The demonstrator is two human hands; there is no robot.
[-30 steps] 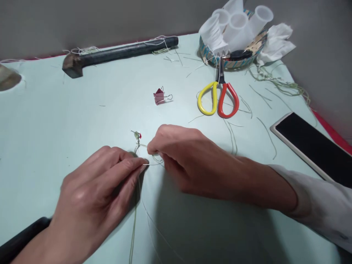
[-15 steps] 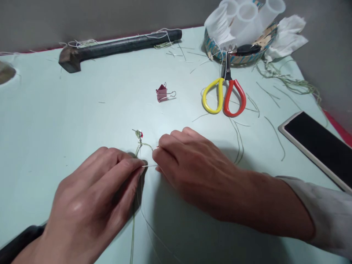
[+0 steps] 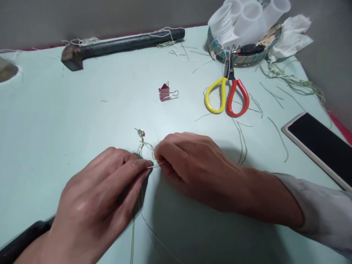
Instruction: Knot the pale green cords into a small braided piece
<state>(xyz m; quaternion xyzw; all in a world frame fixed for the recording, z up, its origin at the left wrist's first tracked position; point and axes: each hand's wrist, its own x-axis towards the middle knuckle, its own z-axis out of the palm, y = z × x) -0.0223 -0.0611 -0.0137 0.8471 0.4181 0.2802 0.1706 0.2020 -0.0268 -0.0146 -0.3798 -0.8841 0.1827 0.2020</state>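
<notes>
My left hand (image 3: 107,198) pinches a thin white thread (image 3: 155,166) between thumb and forefinger. My right hand (image 3: 189,165) is closed just to its right, its fingers around the threads; its fingertips are partly hidden. Above the hands lies a small green knotted piece (image 3: 140,133) with a red bit at its side and a pin-like end. From it green and white cords (image 3: 148,145) loop down to both hands. Loose green thread (image 3: 132,234) and white thread trail below my left hand over the pale table.
A hammer (image 3: 129,47) lies along the back edge. A pink binder clip (image 3: 165,92) and scissors (image 3: 227,96) with yellow and red handles lie midway. At the back right stands a basket (image 3: 247,58) with white tubes; a phone (image 3: 321,148) lies at the right. Thread scraps are scattered around.
My right hand has turned and its fingers have curled in further. The thread's stretch between the hands is shorter, and the cord loop by the knotted piece has changed shape. The view has shifted slightly.
</notes>
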